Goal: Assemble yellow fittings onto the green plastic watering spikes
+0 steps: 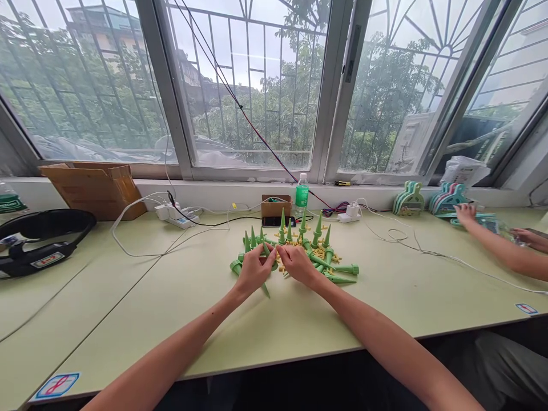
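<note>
Left hand: the left hand [256, 269] had its fingers closed around a green spike [266, 249], above the near left of the pile; its lower part was covered by the hand.
Right hand: the right hand [298, 265] was close beside the left, fingers bent; their tips were too small to make out, so I could not tell whether they gripped anything.
Pile: other green spikes [317, 230], some upright and some lying, stood among yellow pieces [333, 257]; the hands hid part of both.
Left edge: a black band [64, 252] was cut off there, as was a clear bottle [11, 201].
Right edge: a co-worker's hand [466, 213] reached to teal hangers [447, 200]; the body was mostly out of view.
Surface: the pale green surface [197, 279] also carried a large cardboard box [92, 193], a small box [270, 206] and cables.
Room: barred windows [261, 114] faced trees, blurred by the glass.
</note>
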Demonstrator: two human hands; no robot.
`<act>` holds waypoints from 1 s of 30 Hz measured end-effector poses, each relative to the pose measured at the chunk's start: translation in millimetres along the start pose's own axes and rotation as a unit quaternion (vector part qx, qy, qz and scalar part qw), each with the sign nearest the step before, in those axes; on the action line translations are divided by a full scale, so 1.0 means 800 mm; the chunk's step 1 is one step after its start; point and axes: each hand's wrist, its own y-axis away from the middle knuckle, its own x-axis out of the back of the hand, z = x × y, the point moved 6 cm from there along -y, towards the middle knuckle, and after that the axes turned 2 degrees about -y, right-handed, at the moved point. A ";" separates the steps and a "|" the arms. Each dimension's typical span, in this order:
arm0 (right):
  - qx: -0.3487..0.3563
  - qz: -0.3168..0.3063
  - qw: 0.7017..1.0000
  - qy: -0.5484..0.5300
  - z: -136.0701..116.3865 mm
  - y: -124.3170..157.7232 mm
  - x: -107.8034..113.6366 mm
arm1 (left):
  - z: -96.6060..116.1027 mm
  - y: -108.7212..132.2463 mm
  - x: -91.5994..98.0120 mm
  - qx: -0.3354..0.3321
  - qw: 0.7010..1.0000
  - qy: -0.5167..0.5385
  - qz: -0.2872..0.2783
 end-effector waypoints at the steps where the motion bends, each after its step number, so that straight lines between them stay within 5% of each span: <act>1: -0.002 0.001 1.000 0.001 0.000 0.000 0.000 | 0.000 0.000 0.000 0.002 1.000 0.003 0.001; 15: 0.023 0.004 0.997 -0.073 -0.013 0.002 0.006 | -0.007 -0.004 0.009 0.043 0.998 0.045 0.023; 30: -0.018 0.015 1.000 0.015 -0.001 -0.001 0.005 | 0.001 -0.001 0.005 -0.006 1.000 0.006 0.013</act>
